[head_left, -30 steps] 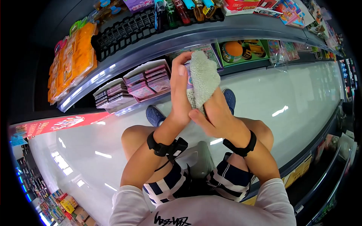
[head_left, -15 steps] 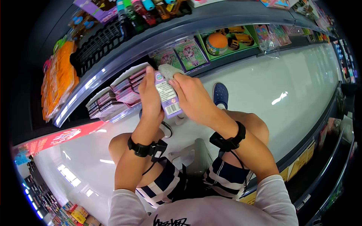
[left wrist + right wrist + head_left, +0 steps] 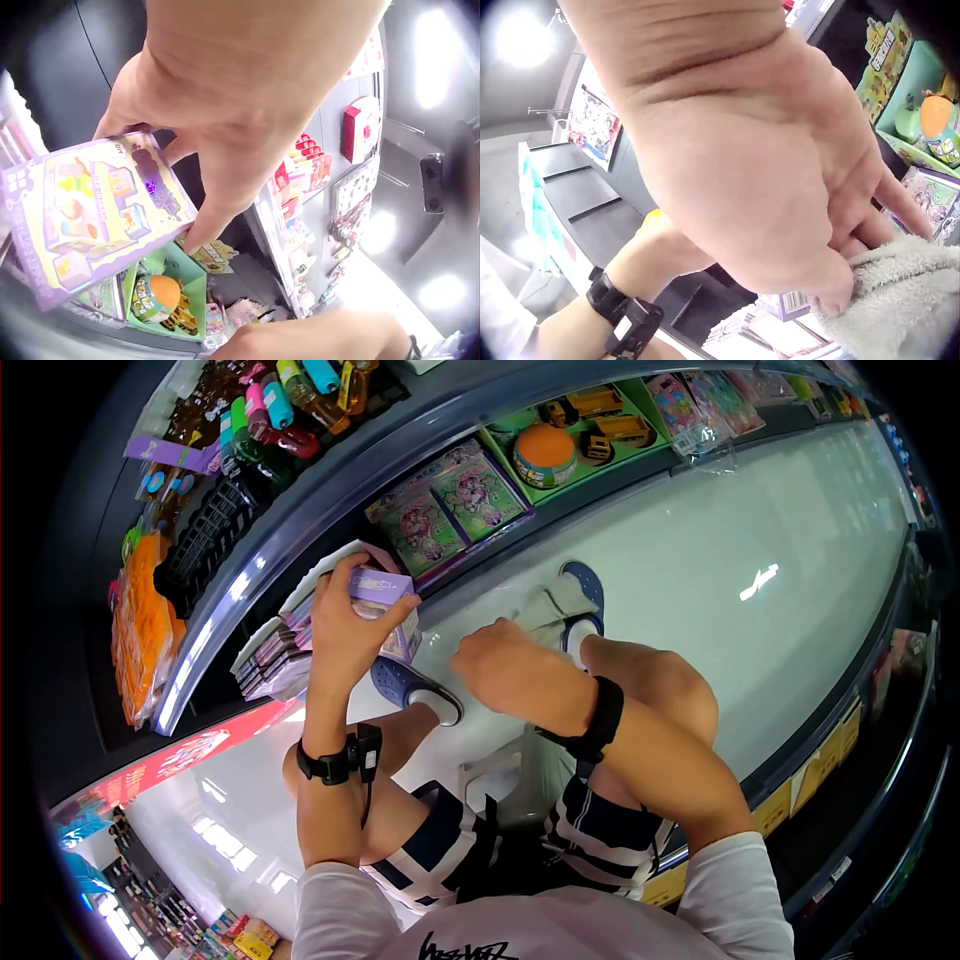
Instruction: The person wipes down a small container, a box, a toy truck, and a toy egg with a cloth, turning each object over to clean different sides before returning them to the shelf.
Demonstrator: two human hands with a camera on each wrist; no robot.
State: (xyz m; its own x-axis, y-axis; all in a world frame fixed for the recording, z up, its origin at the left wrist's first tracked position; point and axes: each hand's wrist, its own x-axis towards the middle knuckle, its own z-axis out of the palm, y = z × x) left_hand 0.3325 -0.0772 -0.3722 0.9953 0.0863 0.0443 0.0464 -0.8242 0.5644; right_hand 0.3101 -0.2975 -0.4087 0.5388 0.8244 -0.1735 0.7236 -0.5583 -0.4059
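My left hand (image 3: pixel 345 628) grips a small purple toy box (image 3: pixel 382 587) between thumb and fingers, at the open display carton on the lower shelf. In the left wrist view the printed front of the purple box (image 3: pixel 97 210) faces the camera, with the thumb along one edge. My right hand (image 3: pixel 522 672) is apart from the box, lower and to the right, holding a light grey cloth (image 3: pixel 557 603). The right wrist view shows the grey cloth (image 3: pixel 900 300) pinched between thumb and fingers, its folds hanging from them.
Thin packs (image 3: pixel 268 663) stand in a carton at the left. Beside the box lie flat green-and-pink packages (image 3: pixel 440 520) and a green tray (image 3: pixel 655 435) with an orange-topped toy (image 3: pixel 545 455). The upper shelf edge (image 3: pixel 300 530) curves overhead, holding bottles (image 3: pixel 290 410) and orange packs (image 3: pixel 145 630).
The hands have parted. My left hand has carried the box left to the carton on the shelf, while the right hand has drawn the cloth off the box, down and to the right.
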